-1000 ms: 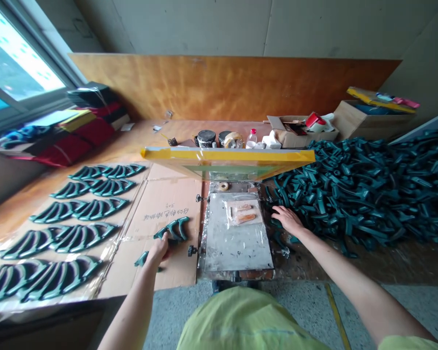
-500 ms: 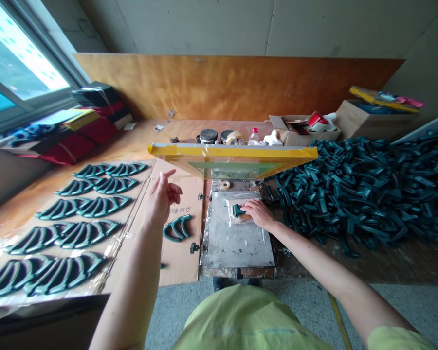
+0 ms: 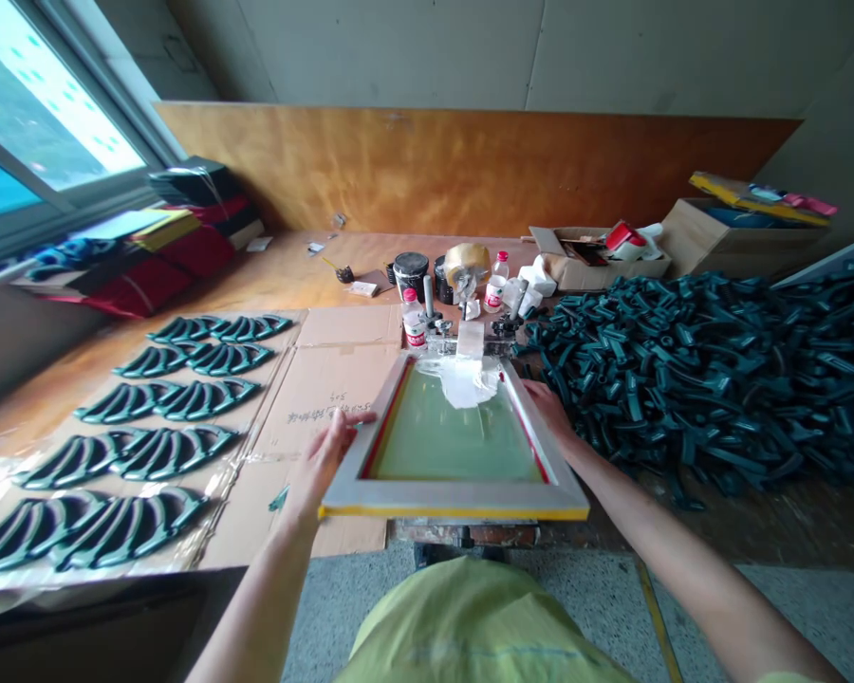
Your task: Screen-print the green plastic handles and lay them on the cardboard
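A silk-screen frame (image 3: 457,497) lies lowered over the printing base, with pale green mesh inside its grey rim. White ink (image 3: 466,382) is smeared at the mesh's far end, below a pale squeegee blade (image 3: 471,339). My left hand (image 3: 327,451) is beside the frame's left rim, index finger stretched toward it and the other fingers loosely bent; I see nothing held in it. My right hand (image 3: 551,413) is at the right rim, its fingertips hidden by the frame. The green plastic part on the base is hidden beneath the screen.
Rows of curved green parts (image 3: 175,446) lie on cardboard (image 3: 313,379) at left. A large heap of green parts (image 3: 712,370) covers the right side. Ink tubs (image 3: 411,270), bottles (image 3: 496,282) and an open carton (image 3: 598,270) stand behind the frame.
The screen frame has swung down from its raised position and covers the base. My right hand has left the green plastic part for the right rim; my left hand has moved lower.
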A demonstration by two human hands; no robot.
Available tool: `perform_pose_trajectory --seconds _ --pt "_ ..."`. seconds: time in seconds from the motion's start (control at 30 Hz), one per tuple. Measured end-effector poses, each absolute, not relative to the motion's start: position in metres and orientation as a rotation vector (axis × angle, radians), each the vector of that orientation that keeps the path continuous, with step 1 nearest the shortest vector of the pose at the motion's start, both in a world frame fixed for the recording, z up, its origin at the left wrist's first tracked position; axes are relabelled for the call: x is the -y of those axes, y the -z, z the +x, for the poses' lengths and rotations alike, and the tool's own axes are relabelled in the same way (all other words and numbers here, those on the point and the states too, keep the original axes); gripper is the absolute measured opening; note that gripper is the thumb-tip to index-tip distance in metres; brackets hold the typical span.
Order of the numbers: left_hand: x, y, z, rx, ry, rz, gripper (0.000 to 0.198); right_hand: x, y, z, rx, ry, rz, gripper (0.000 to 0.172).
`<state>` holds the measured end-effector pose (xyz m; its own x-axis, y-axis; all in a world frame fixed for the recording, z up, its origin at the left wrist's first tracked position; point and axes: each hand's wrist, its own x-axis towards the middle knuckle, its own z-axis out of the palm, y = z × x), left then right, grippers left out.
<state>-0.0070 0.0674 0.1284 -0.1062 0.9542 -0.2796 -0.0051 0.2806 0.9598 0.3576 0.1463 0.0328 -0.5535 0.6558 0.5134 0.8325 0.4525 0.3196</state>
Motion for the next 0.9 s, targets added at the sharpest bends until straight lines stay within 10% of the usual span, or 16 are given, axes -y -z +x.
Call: perform_pose_trajectory --seconds 0.3,0.43,0.9 --pt "-0.042 -0.016 0.001 -1.54 -0.873 0.896 0.1 -0.222 -0.079 0.287 2.36 0.03 -1.535 0.041" --pt "-0.042 -0.007 -0.001 -1.529 -0.866 0.876 0.092 -0.215 -0.067 0.276 2.465 -0.158 -1.607 0.012" --pt "-0.04 -0.018 0.001 -1.515 -0.902 0.862 0.079 -0.176 -0.066 0.306 2.596 -0.254 -1.117 0.023"
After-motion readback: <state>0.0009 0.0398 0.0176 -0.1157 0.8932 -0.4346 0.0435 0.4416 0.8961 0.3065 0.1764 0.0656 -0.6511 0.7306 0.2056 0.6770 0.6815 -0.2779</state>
